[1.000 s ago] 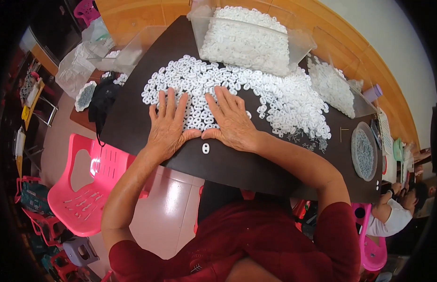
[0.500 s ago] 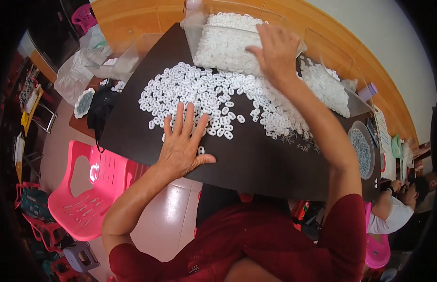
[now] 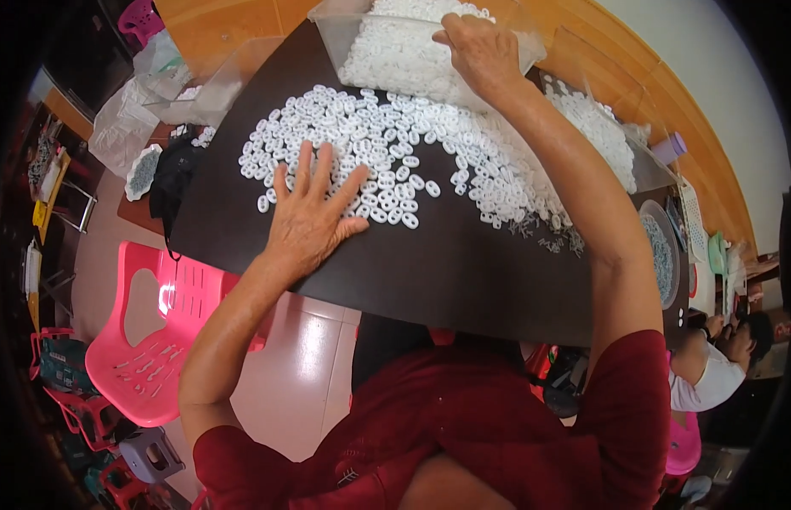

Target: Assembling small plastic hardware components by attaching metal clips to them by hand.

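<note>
Small white oval plastic pieces, each with two holes, lie in a wide loose pile [image 3: 327,119] on the dark tabletop. My left hand [image 3: 306,221] rests flat on the near left edge of that pile, fingers spread, with pieces around its fingertips. Behind the pile stands a clear plastic bin [image 3: 329,38] heaped with white pieces [image 3: 395,55]. Over the bin's right part is my right hand [image 3: 484,59], its fingers curled in; whatever they hold is hidden. My right forearm passes above more white pieces [image 3: 501,195] at the pile's right side.
Small metal parts [image 3: 548,235] lie beside the pile, with more in a round tray [image 3: 670,272] at right. A second clear bin [image 3: 659,174] stands back right. A pink chair [image 3: 149,374] is at left. Another person [image 3: 710,370] sits at far right.
My right hand has gone from spread fingers to curled ones over the bin. My left hand has slid slightly forward, still flat. The whole view has shifted a little.
</note>
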Demonstrator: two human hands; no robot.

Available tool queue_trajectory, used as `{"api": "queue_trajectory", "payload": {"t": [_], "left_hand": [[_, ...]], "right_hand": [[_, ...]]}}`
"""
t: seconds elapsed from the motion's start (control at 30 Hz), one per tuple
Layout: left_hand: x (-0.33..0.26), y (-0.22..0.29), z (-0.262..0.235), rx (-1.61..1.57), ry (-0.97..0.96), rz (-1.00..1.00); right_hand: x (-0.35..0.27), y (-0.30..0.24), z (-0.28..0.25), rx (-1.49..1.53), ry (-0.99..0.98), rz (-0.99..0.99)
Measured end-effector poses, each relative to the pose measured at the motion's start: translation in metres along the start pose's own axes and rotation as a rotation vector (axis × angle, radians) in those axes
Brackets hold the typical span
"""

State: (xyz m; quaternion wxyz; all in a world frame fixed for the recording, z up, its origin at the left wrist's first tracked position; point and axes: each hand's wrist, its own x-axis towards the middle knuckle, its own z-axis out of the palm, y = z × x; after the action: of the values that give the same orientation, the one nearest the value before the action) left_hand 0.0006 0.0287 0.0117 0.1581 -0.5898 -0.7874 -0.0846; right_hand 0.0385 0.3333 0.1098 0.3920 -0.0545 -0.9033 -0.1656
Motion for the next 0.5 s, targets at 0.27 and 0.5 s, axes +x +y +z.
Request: {"api": "queue_trajectory", "payload": {"t": [0.27, 0.5], "left_hand": [[0.010, 0.024, -0.010, -0.010, 0.100, 0.042], [0.031, 0.063, 0.003, -0.168, -0.042, 0.334]], "right_hand": [[0.002, -0.003, -0.021, -0.005, -0.136, 0.059], [-0.023, -0.023, -0.080, 0.159, 0.357, -0.246]]}}
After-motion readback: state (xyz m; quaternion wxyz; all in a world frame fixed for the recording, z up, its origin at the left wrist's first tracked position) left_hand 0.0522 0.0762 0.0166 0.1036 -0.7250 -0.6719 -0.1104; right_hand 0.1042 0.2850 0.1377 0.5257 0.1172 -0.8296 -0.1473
